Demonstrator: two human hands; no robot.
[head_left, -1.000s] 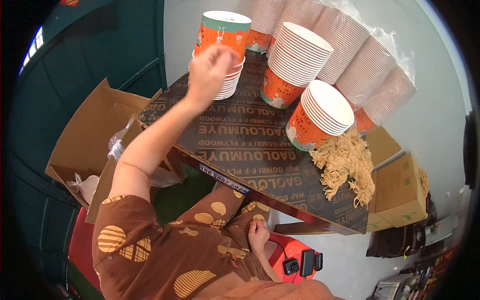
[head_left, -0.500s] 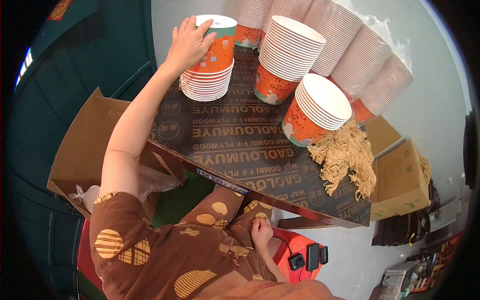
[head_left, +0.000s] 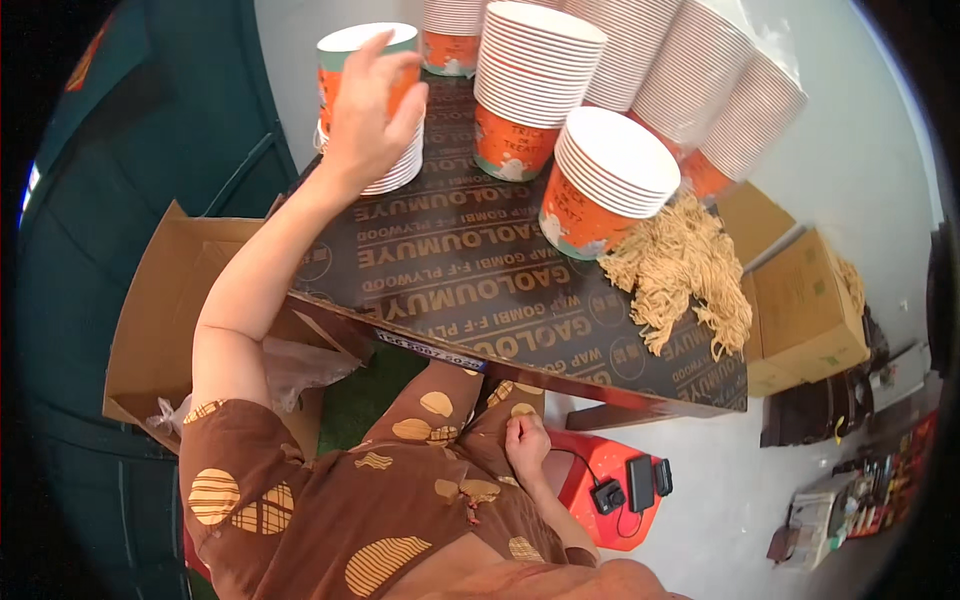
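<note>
Dark plywood worktop (head_left: pixel 470 290) stands against a pale wall (head_left: pixel 860 170). Pale floor (head_left: pixel 720 500) below. Dark green panelling (head_left: pixel 150 120) at left. Open cardboard box (head_left: pixel 160 310) beside it; closed cartons (head_left: pixel 800 310) at right. Red stool (head_left: pixel 600 480) underneath.

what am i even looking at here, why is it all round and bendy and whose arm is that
There is no machine here. A person wears a wide fisheye camera on the head, looking down, so straight edges bend toward the rim. The arm reaching up is the person's own.

The left hand grips an orange paper cup sitting on top of a short stack of cups. The right hand rests closed on the lap, on brown patterned clothing; whether it holds anything cannot be told.

The dark board tabletop also carries more stacks of orange and white cups and a pile of tan strings. An open cardboard box stands at the left, a closed one at the right.
</note>
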